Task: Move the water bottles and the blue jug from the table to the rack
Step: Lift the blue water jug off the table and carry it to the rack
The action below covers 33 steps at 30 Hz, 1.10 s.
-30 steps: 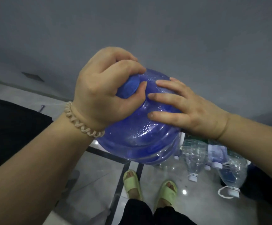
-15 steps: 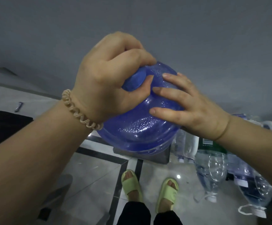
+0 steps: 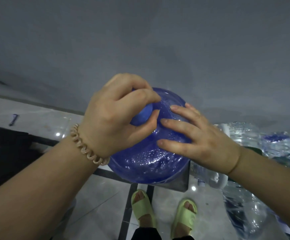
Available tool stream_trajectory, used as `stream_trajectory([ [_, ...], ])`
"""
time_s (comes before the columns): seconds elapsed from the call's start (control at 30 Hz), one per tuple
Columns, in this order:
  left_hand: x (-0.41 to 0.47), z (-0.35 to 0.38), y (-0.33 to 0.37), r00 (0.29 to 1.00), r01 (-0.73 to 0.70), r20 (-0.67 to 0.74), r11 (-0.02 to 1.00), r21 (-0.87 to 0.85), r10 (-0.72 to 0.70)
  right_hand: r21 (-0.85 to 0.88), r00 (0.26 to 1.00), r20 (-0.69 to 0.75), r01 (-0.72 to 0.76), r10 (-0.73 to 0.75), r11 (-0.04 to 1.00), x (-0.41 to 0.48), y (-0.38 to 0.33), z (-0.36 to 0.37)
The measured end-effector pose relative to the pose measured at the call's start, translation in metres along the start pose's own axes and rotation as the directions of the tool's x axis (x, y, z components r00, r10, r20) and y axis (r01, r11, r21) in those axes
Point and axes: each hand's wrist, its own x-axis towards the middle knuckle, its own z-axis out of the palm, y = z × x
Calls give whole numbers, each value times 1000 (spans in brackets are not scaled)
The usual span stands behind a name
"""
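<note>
Head view centres the blue jug (image 3: 149, 161), held above the tiled floor (image 3: 97, 205), so the step in hand looks like the carry to the rack. Of the hands, the left hand (image 3: 116, 116) curls round the jug's blue cap (image 3: 142, 116); the right hand (image 3: 198, 141) lies flat, fingers straight, on its wet shoulder. Next comes a steady set-down. Clear water bottles (image 3: 279, 148) at right are blurred, no rack is recognisable, and the jug hides whether it rests on the grey slab (image 3: 182, 184).

jug (image 3: 149, 161) is see-through blue with droplet speckles, solid blue cap (image 3: 143, 116). pale green slides (image 3: 143, 210), beige spiral hair tie (image 3: 87, 149), grey floor tiles (image 3: 95, 205) with black stripes.
</note>
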Motion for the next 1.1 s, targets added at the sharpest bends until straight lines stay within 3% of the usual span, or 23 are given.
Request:
stream_trajectory([
  [0.57, -15, 24, -15, 999, 25, 32, 1000, -14, -25, 41, 1000, 19, -18, 17, 999, -15, 10, 29],
  [1.1, -16, 51, 14, 995, 14, 101, 1000, 3, -15, 55, 998, -20, -62, 63, 997, -53, 11, 37],
])
